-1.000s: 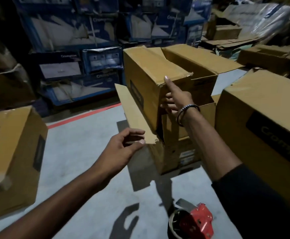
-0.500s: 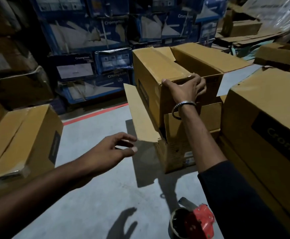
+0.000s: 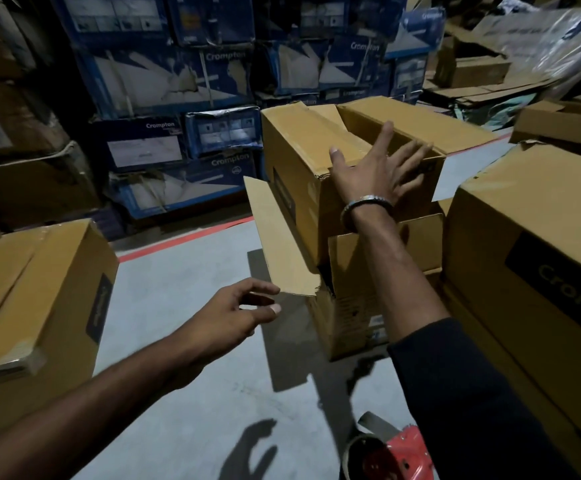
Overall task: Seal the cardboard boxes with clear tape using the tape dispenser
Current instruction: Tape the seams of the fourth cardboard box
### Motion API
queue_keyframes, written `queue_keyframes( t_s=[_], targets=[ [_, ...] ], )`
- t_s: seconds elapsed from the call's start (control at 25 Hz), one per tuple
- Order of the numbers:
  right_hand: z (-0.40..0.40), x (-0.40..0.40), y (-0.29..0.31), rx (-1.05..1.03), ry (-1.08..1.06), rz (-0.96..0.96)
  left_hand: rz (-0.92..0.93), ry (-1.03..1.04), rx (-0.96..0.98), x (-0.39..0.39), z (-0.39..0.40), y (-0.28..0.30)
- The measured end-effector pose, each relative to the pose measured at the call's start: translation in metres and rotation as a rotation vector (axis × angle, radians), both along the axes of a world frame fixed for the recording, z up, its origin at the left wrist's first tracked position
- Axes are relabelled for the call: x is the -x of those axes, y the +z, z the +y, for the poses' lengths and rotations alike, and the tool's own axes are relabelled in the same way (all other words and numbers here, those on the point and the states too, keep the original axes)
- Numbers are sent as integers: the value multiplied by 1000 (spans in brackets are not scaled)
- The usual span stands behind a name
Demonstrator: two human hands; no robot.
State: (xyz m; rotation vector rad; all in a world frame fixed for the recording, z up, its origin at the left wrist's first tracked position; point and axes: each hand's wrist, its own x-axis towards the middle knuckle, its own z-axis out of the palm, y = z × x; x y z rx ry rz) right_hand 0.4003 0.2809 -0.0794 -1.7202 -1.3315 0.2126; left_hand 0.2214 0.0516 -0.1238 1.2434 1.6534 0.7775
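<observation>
**Unsealed top box may slip while the dispenser lies far from the hands**

Head view: The right hand is laid flat, with fingers spread and straight, on the near top edge of the upper cardboard box; nothing is gripped by it. The top flaps of this box are not closed, and an opening is seen behind the fingers. The upper box is stacked on a lower cardboard box, whose long side flap stands out to the left. The left hand is held in the air just beside the lower corner of this flap, with fingers loosely curved and holding nothing. The tape dispenser, red, with its roll, is left on the floor at the bottom edge of the view, under the right sleeve, well apart from both hands.

Several risks are judged from this. If the upper box is pushed with only an open palm, it can slide or tip on the lower one. The loose flap can be bent or torn further if it is caught by the left hand. The dispenser can be kicked, because it lies near the person, in shadow. If the flaps are not pressed together first, the tape is likely to be laid crooked.
</observation>
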Motion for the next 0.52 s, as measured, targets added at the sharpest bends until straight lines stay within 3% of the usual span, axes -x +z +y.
queue_keyframes(
  t_s=[0.12, 0.24, 0.32, 0.44, 0.52],
  targets=[
    [8, -1, 1, 172, -10, -49, -113, 93, -49, -2, 19, -2],
    [10, 8, 11, 145, -27, -71, -206, 148, -104, -9, 53, -6],
    [15, 6, 23, 179, 34, 80, -251, 137, -127, -16, 78, -6],
    [11, 3, 48, 200, 135, 464, -362, 150, -170, -27, 105, 3],
    [1, 7, 63, 135, 167, 550, -334, 94, -243, -36, 110, 8]
  ],
)
